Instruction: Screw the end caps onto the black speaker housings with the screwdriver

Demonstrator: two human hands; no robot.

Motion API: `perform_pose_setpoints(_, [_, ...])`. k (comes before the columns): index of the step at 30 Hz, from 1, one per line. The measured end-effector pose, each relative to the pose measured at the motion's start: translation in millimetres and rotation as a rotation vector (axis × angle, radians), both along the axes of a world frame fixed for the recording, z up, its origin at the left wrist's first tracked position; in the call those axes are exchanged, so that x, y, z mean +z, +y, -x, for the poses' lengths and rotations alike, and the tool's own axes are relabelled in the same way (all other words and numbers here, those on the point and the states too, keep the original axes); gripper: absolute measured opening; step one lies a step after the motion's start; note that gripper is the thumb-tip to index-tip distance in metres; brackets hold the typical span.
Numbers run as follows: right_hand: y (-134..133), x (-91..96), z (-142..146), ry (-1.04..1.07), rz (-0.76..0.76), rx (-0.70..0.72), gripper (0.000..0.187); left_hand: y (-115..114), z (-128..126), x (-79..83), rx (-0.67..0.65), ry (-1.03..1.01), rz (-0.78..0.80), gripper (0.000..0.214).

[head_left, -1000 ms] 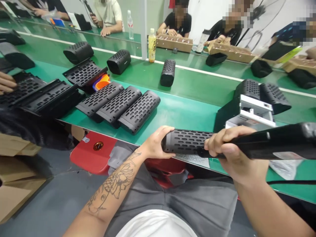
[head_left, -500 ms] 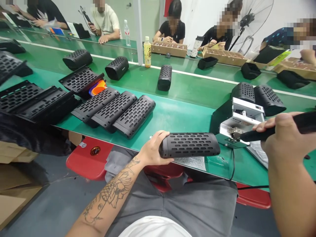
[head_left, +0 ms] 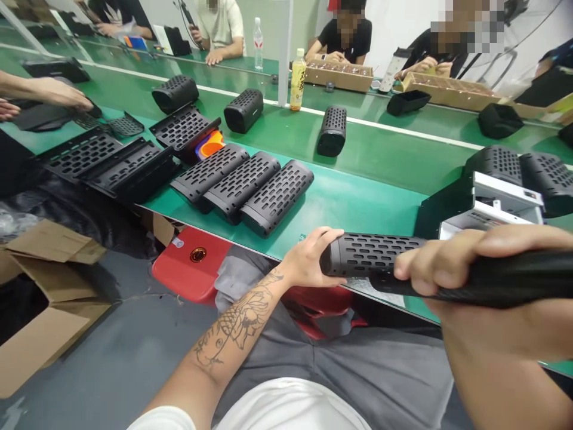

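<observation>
At the table's front edge, my left hand (head_left: 308, 260) is wrapped round the left end of a black slotted housing (head_left: 367, 252) lying lengthwise. In my right hand (head_left: 441, 266) is a black electric screwdriver (head_left: 514, 278), held nearly level, the fingers closed round its body. Its front end overlaps the right part of the housing in view; whether the two touch, I cannot tell. Just behind my right hand stands a white and black box-shaped screw feeder (head_left: 508, 194), partly covered by that hand. To the left, several similar housings (head_left: 277, 197) lie side by side on the green table (head_left: 349, 203).
Open slotted shells (head_left: 120, 161) lie at the left, near a co-worker's hand (head_left: 67, 94). More black housings (head_left: 332, 131) stand along the belt. A yellow-labelled bottle (head_left: 298, 80) is by the post. Across the table people work at cardboard trays (head_left: 340, 74). A red stool (head_left: 192, 263) sits below.
My right hand has brought the screwdriver left from the screw feeder to the housing. My left hand keeps its hold. The view has turned left, and a co-worker's hand now shows at the left.
</observation>
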State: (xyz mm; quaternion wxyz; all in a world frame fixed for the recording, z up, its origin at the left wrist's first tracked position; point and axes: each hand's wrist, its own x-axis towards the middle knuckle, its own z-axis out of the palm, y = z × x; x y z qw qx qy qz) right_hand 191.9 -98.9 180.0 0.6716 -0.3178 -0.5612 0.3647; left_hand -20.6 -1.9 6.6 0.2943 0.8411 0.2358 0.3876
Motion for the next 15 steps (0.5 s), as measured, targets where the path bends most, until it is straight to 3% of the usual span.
perform_pose_setpoints(4, [19.6,1.7,39.3,-0.017,-0.018,0.006,0.05,0.2,-2.2,-0.9,-0.014,-0.036,0.007,0.114])
perform_pose_setpoints(15, [29.8,-11.0,32.9,-0.033,0.095,0.18,0.03,-2.0,-5.8,4.6,0.021,-0.005,0.059,0.107])
